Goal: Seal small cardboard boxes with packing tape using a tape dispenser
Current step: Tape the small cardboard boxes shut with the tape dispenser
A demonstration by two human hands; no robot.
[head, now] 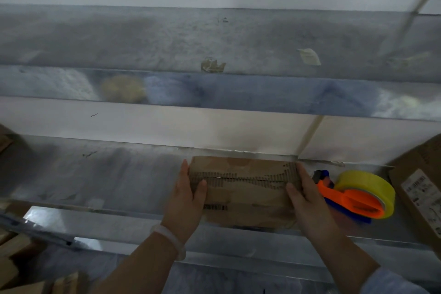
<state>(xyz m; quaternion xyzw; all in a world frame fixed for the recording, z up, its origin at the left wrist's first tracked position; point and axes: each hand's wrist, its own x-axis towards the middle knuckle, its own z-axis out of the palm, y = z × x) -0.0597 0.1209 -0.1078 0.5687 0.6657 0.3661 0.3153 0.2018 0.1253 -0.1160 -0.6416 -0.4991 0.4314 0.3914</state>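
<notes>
Box between left hand, right hand

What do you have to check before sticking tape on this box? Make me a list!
1. Flaps of the small brown cardboard box closed: ok.
2. Box held steady, left hand and right hand gripping its ends: ok.
3. Orange tape dispenser with yellow roll within reach: ok, beside the right hand.
4. Dispenser picked up: not ok, it lies on the shiny metal table.
5. Tape end ready at the blade: cannot tell.
</notes>
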